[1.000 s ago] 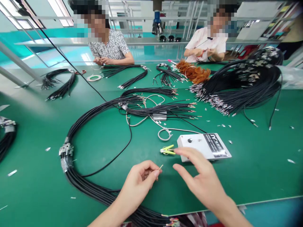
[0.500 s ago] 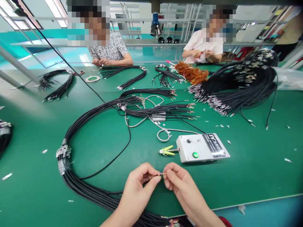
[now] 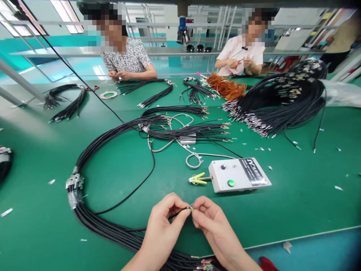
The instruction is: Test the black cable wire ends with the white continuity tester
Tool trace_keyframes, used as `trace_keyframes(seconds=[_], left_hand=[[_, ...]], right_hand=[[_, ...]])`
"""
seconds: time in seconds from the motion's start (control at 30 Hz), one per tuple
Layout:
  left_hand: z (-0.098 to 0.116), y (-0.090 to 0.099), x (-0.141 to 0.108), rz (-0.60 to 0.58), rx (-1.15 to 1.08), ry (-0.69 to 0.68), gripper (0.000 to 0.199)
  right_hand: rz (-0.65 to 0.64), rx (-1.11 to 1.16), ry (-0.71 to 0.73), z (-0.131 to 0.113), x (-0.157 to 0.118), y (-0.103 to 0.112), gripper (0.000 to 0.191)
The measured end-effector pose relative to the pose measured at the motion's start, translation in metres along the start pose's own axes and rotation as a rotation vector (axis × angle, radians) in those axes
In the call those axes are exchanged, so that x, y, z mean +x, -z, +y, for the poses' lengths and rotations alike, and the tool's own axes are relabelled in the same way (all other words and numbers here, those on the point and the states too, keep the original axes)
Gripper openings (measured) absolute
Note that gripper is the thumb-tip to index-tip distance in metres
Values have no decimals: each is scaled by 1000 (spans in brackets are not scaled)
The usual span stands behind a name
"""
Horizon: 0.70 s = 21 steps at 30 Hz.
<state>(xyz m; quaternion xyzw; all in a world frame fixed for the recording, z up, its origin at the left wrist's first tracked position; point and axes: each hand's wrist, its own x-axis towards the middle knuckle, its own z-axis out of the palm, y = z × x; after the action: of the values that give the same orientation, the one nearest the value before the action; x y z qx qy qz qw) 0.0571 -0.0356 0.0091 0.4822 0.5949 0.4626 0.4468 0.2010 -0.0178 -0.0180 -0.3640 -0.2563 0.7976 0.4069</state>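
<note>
Near the front edge of the green table, my left hand [image 3: 166,222] is closed in a pinch on the end of a black cable [image 3: 177,214]. Thin coloured wires [image 3: 191,207] stick out from that end, between the two hands. My right hand [image 3: 211,220] pinches these wires with thumb and fingertips. Below and left of my hands runs a thick bundle of black cables [image 3: 113,230], curving up the table. Its near end [image 3: 204,264] shows bare coloured wires under my right wrist. Connectors wrapped in clear film [image 3: 75,188] sit along the bundle.
A grey box [image 3: 241,175] with a green button and a yellow clip [image 3: 198,178] lies beyond my hands. Large black cable coils [image 3: 287,101] are piled at the right. Two people [image 3: 128,56] [image 3: 239,56] work across the table [image 3: 304,188]. Paper scraps [image 3: 339,188] lie about.
My fingertips have shifted slightly, and the coloured wires now appear spread apart between my hands. The whole view has moved a little; the people's hands opposite have shifted slightly.
</note>
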Motion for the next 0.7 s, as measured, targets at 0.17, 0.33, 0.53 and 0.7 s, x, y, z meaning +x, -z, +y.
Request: trace_keyframes(seconds=[0.17,0.33,0.53,0.7], left_hand=[[4,1,1,-22,-29,32,13],[5,2,0,-43,-83,78,13],[5,4,1,-61,-164,133,16],[6,8,1,-91,-254,223,28]], right_hand=[[-12,13,-40,-15,4,4,30],[-37,3,-67,-16,10,1,29],[-85,90,-117,-9,11,0,26],[-132,177,-216,-6,12,-2,27]])
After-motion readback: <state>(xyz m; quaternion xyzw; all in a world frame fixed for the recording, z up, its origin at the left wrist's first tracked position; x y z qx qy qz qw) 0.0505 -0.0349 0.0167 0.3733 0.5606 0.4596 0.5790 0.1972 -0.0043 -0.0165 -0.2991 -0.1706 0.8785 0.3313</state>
